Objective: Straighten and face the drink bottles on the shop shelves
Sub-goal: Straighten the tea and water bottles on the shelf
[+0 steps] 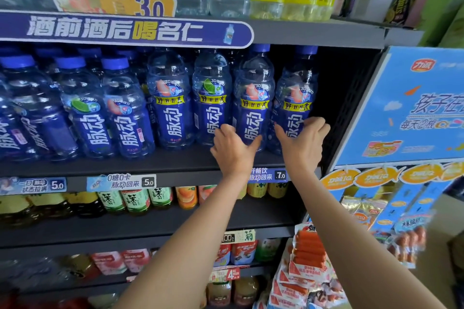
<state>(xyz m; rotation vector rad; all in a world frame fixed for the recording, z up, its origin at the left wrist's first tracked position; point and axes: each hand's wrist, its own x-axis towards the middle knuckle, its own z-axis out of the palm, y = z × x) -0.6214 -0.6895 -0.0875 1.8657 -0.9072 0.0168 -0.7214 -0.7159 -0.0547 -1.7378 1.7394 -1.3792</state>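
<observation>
On the dark grey metal shelf (155, 162), the left hand (232, 149) grips the lower body of a clear blue-labelled plastic drink bottle (253, 98), while the right hand (302, 142) grips the rightmost matching blue-capped bottle (295, 100) just beside it.

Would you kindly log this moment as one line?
left hand: grips blue-labelled clear plastic bottle | right hand: grips rightmost blue-capped bottle | both upright

Bottle row (170, 108) stands on middle shelf (150, 158). Left hand (232, 150) at 5 o'clock, touching second-last bottle (253, 98); right hand (302, 143) around end bottle (293, 98), at 3 o'clock of left. Snack rack (401, 113) further at 3 o'clock.
</observation>
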